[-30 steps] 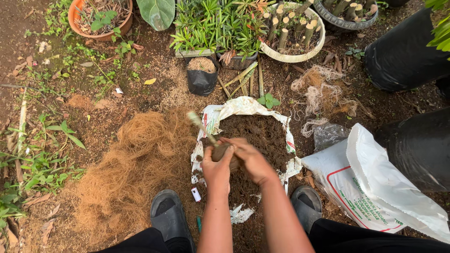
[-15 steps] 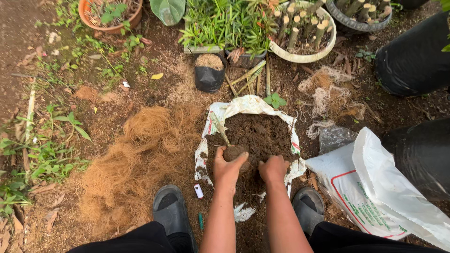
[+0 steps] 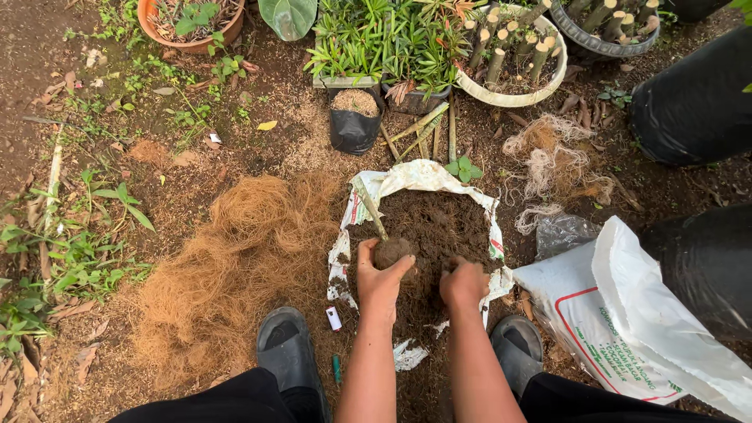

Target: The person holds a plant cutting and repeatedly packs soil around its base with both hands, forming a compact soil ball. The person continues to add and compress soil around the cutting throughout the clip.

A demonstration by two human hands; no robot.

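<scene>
A ball of dark soil (image 3: 392, 252) with a thin plant cutting (image 3: 370, 210) sticking up from it sits in the left hand (image 3: 379, 280), whose fingers are curled round it over the open white sack of soil (image 3: 427, 178). Left of the sack lies a heap of brown coconut fibre (image 3: 235, 258), and a small black grow bag (image 3: 354, 121) stands beyond it. The right hand (image 3: 464, 283) presses down into the soil, fingers bent and partly buried, so whether it grips anything cannot be told; a second white sack (image 3: 627, 329) lies further right.
</scene>
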